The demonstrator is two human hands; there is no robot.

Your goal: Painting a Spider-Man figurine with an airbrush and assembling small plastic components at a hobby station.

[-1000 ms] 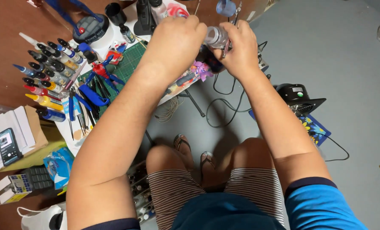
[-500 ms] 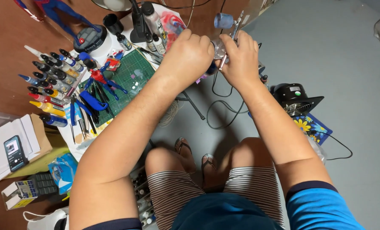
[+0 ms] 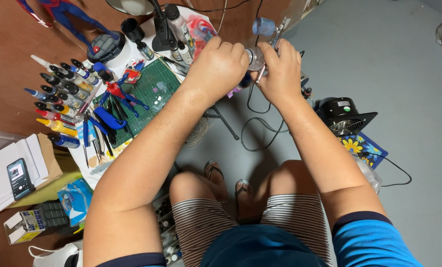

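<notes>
We have our left hand (image 3: 216, 66) curled tight around a small clear jar (image 3: 254, 58), and our right hand (image 3: 280, 74) closed on the metal airbrush (image 3: 270, 44) that the jar hangs from; the two hands meet at about twelve o'clock in the view, above our knees. Compared with a second ago, the hands sit lower and nearer the middle of the view, and the whole bench has slid into sight at ten o'clock; the head has tipped rather than the work moving much. The left fist has rolled over the jar, so less of the glass shows than before; we judge this a twisting grip, jar against airbrush, though we cannot tell which way it turns. The blue cup (image 3: 263, 25) on top of the airbrush now stands clear at one o'clock of the hands. The green cutting mat (image 3: 154, 86) lies at nine o'clock of the left hand; the row of paint bottles (image 3: 57, 106) lies further out that way; the black fan (image 3: 344, 113) sits at four o'clock of the right hand.
</notes>
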